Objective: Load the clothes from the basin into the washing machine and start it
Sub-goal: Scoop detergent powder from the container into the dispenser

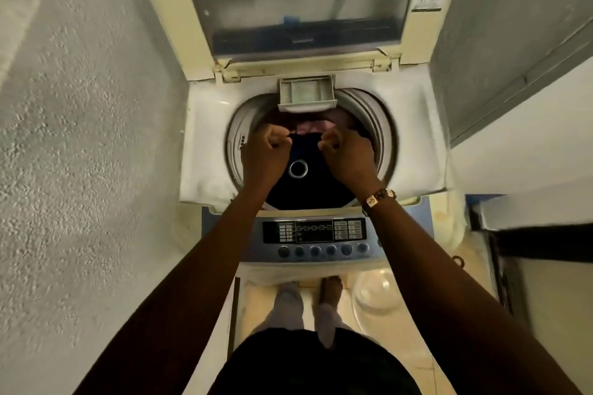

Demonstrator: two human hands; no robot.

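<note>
A top-loading washing machine [205, 125] stands below me with its lid [301, 0] raised. Both hands are over the round drum opening. My left hand [264, 154] and my right hand [348, 154] are each closed on the top edge of a dark navy garment [308, 183] with a round silver ring print, holding it spread over the drum. Behind it, pink and dark red clothes [309, 127] lie inside the drum. The control panel [314, 231] with a row of round buttons [322, 249] is at the machine's front. A clear basin [375, 292] sits on the floor at the right.
A rough white wall [80, 138] closes the left side. A grey cabinet [513, 42] and white ledge [529, 144] stand close on the right. A small detergent drawer [307, 94] sticks out over the drum's far rim. My feet are on the tiled floor [260, 295] by the machine.
</note>
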